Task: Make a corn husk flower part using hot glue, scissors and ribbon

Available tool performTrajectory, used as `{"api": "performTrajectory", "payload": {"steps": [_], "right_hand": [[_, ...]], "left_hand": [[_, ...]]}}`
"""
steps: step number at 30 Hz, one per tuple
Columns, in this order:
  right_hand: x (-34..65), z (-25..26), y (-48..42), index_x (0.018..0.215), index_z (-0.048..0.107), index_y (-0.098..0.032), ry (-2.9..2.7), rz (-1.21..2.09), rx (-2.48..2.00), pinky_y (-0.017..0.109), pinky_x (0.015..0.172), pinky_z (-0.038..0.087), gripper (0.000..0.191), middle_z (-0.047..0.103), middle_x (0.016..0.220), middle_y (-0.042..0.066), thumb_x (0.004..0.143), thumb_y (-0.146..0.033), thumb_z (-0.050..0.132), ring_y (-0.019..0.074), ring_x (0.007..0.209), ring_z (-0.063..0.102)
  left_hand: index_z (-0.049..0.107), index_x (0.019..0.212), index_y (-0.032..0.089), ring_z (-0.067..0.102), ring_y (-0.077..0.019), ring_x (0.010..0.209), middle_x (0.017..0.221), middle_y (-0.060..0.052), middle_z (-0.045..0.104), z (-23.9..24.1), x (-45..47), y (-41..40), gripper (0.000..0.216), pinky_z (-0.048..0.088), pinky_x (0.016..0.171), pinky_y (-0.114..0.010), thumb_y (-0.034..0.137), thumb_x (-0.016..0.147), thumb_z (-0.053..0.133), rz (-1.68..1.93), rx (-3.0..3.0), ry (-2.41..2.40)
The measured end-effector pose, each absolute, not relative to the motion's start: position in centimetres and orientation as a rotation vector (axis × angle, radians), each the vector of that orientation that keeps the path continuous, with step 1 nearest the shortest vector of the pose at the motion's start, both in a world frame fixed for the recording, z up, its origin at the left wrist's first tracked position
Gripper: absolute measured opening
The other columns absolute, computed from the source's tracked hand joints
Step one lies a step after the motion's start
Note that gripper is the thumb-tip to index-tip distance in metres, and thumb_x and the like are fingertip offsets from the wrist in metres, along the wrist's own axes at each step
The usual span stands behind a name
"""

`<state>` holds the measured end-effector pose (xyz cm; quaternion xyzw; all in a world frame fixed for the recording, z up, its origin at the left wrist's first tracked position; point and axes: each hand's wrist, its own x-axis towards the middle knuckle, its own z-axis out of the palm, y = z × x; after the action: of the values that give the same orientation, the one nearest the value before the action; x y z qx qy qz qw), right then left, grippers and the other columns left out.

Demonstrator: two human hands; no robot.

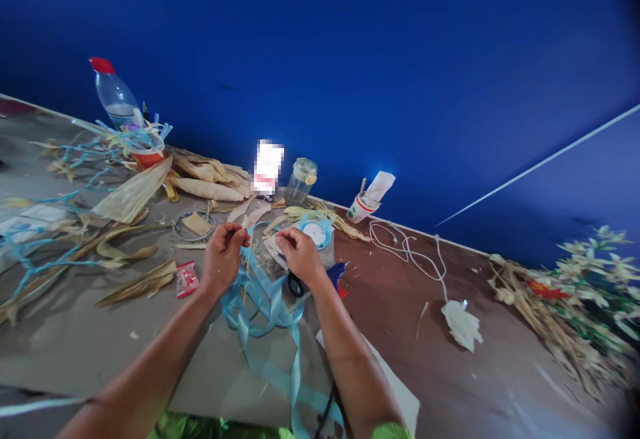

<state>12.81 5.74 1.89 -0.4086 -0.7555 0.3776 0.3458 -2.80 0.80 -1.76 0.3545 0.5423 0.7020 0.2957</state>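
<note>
My left hand (225,253) is closed in a pinch, fingertips beside a loose length of light blue ribbon (277,302). What the fingertips hold, if anything, is too small to tell. My right hand (300,250) pinches too, thumb and forefinger together, near a pale strip of husk; I cannot tell whether it grips that strip. The ribbon lies in loops between my forearms and trails down toward my lap. Black-handled scissors (295,284) lie partly hidden beside my right wrist. A roll of blue ribbon (317,231) rests just beyond that hand.
Dried husks (135,189) spread across the left. A red-capped bottle (117,99), a glass jar (301,182) and a paper cup (362,208) stand along the blue wall. A white cable (413,252) and white flowers (600,265) are on the right. A red packet (187,279) lies by my left wrist.
</note>
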Motion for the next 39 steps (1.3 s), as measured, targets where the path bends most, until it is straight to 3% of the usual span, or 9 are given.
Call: {"api": "performTrajectory", "payload": {"steps": [11,18,32,39], "right_hand": [[11.7,0.7,5.3,0.083,0.065,-0.018,-1.965,1.135,-0.982,0.023,0.066,0.045,0.017,0.065,0.073,0.000,0.082,-0.025,0.050,0.0134,0.069,0.058],[10.9,0.4,4.6,0.085,0.066,-0.019,-1.931,1.125,-0.985,0.027,0.076,0.048,0.014,0.069,0.084,0.002,0.080,-0.017,0.053,0.0156,0.081,0.062],[9.9,-0.2,3.9,0.074,0.067,-0.019,-1.885,1.149,-1.127,0.028,0.075,0.048,0.007,0.068,0.076,0.002,0.074,-0.015,0.061,0.0173,0.076,0.062],[10.5,-0.6,4.8,0.069,0.066,-0.019,-1.846,1.192,-1.185,0.024,0.067,0.046,0.007,0.066,0.068,-0.001,0.073,-0.020,0.059,0.0140,0.066,0.059]], "left_hand": [[0.052,0.081,0.018,0.054,-0.0126,0.060,0.066,0.002,0.058,-1.5,-1.7,0.5,0.022,0.044,0.062,-0.027,0.039,0.077,0.056,1.697,1.031,1.407],[0.058,0.081,0.017,0.056,-0.0126,0.069,0.072,0.002,0.058,-2.8,-1.6,0.7,0.026,0.043,0.067,-0.024,0.041,0.073,0.065,1.688,0.894,1.333],[0.063,0.069,0.015,0.056,-0.0077,0.062,0.068,0.003,0.062,-1.6,-0.1,0.5,0.023,0.044,0.062,-0.018,0.027,0.059,0.080,1.703,0.417,0.915],[0.065,0.076,0.016,0.057,-0.0089,0.063,0.072,0.002,0.062,-1.9,-1.0,0.7,0.028,0.046,0.063,-0.020,0.032,0.059,0.079,1.760,0.390,0.995]]}}
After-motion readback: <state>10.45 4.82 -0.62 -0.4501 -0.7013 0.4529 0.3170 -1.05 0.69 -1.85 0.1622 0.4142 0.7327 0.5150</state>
